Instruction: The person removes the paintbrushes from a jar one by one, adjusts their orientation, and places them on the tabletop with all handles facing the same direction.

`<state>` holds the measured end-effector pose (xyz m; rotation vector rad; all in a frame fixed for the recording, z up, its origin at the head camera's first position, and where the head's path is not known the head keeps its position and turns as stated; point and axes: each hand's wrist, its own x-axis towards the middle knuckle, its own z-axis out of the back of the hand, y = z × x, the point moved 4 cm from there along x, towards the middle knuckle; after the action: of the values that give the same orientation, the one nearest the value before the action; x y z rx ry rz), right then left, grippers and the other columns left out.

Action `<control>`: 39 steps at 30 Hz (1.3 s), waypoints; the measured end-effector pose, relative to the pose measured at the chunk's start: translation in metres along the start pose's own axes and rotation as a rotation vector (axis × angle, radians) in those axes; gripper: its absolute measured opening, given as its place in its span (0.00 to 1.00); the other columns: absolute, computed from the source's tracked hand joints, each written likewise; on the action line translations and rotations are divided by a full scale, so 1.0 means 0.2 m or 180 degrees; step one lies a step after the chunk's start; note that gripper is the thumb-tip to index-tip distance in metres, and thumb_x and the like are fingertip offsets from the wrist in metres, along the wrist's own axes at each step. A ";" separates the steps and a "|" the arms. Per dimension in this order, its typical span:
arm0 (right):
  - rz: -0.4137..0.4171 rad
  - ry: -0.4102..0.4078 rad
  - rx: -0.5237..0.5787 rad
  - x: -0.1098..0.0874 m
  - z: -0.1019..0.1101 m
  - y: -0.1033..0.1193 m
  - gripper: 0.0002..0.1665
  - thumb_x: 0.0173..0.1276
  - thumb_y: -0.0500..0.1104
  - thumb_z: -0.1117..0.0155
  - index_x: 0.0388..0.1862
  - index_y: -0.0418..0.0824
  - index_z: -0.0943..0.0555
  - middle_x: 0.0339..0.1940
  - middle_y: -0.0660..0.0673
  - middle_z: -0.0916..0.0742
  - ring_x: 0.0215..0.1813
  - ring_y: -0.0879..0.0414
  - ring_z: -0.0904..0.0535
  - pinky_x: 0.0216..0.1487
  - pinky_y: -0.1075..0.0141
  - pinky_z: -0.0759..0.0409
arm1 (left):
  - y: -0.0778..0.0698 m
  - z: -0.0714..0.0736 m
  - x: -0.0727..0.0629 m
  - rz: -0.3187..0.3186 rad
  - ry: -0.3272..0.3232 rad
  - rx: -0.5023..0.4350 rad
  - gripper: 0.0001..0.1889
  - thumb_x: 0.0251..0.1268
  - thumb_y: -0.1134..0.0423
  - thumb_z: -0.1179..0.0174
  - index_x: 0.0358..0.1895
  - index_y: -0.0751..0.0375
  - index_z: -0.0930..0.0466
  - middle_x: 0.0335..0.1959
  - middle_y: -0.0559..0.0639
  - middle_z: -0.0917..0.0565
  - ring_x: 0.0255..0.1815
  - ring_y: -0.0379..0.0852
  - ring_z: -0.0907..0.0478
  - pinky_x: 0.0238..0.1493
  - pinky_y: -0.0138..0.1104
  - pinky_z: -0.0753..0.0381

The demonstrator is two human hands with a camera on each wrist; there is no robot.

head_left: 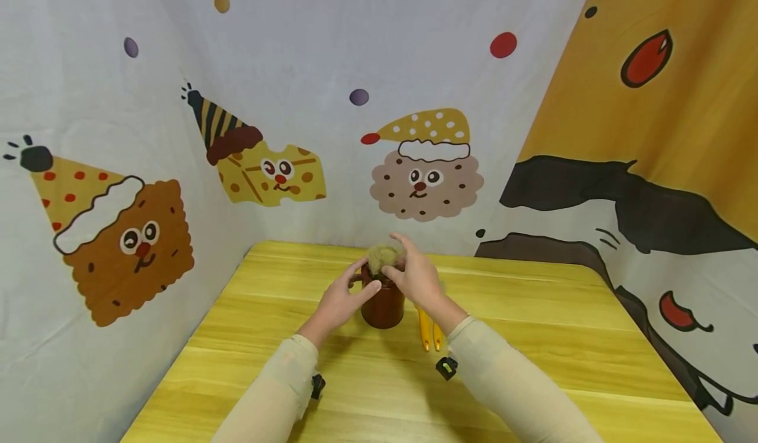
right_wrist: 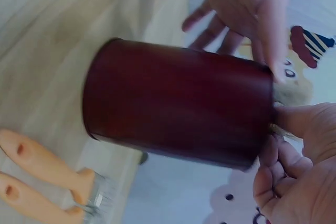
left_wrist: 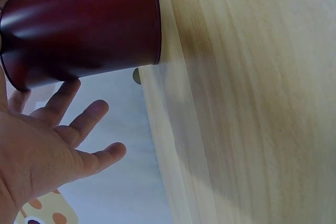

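Note:
A dark reddish-brown cylindrical pot stands upright on the wooden table, a fuzzy khaki clump bulging out of its mouth. My left hand is at the left of the rim, its thumb reaching along the front edge. In the left wrist view the fingers of that hand are spread, one tip against the pot's side. Over the mouth from the right comes my right hand, thumb and fingers pinching the clump at the rim. The pot's inside is hidden.
Just right of the pot lie two orange-yellow handles with holes at their ends and metal at the far ends. The table backs onto a cloth printed with cartoons. A small black device sits by the right wrist.

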<state>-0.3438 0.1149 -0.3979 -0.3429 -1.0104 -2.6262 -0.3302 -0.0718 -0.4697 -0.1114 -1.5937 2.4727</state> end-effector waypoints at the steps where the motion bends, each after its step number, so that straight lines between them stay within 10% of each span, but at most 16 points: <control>1: 0.0015 -0.0036 0.0038 0.00 0.02 0.00 0.44 0.75 0.47 0.26 0.84 0.51 0.35 0.38 0.45 0.09 0.25 0.57 0.19 0.28 0.62 0.20 | 0.00 0.00 0.00 0.0003 -0.0004 0.0000 0.41 0.73 0.29 0.39 0.85 0.24 0.45 0.81 0.54 0.28 0.83 0.69 0.36 0.76 0.68 0.32; 11: 0.0363 -0.0516 0.0683 0.04 0.27 0.03 0.33 0.78 0.42 0.29 0.78 0.53 0.27 0.31 0.44 0.13 0.30 0.50 0.21 0.32 0.63 0.22 | 0.01 -0.01 0.01 0.0019 -0.0033 0.0037 0.40 0.71 0.27 0.39 0.83 0.19 0.44 0.81 0.53 0.28 0.83 0.69 0.35 0.76 0.68 0.31; 20: 0.0125 -0.0990 0.0991 0.01 0.53 -0.03 0.30 0.77 0.46 0.28 0.76 0.54 0.23 0.39 0.39 0.10 0.35 0.55 0.19 0.35 0.70 0.24 | 0.02 0.00 0.01 0.0020 -0.0039 0.0002 0.41 0.70 0.28 0.38 0.84 0.23 0.42 0.81 0.53 0.28 0.82 0.69 0.35 0.75 0.69 0.31; 33: -0.0544 -0.1023 0.0355 -0.12 0.80 -0.52 0.36 0.79 0.54 0.31 0.81 0.51 0.28 0.51 0.35 0.08 0.38 0.77 0.19 0.39 0.78 0.21 | 0.01 -0.01 0.00 0.0015 -0.0054 -0.0020 0.43 0.68 0.26 0.37 0.84 0.21 0.43 0.81 0.52 0.29 0.83 0.67 0.35 0.74 0.69 0.30; 39: -0.0816 -0.0507 0.0197 -0.20 0.81 -0.76 0.37 0.79 0.53 0.31 0.81 0.44 0.28 0.57 0.33 0.10 0.45 0.61 0.12 0.46 0.65 0.13 | 0.01 0.00 0.00 0.0027 -0.0050 0.0008 0.41 0.68 0.25 0.38 0.82 0.18 0.43 0.82 0.52 0.29 0.82 0.67 0.34 0.74 0.69 0.30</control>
<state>-0.3434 0.3406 -0.3860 -0.4402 -1.2603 -2.8220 -0.3309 -0.0717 -0.4721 -0.0988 -1.5996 2.4880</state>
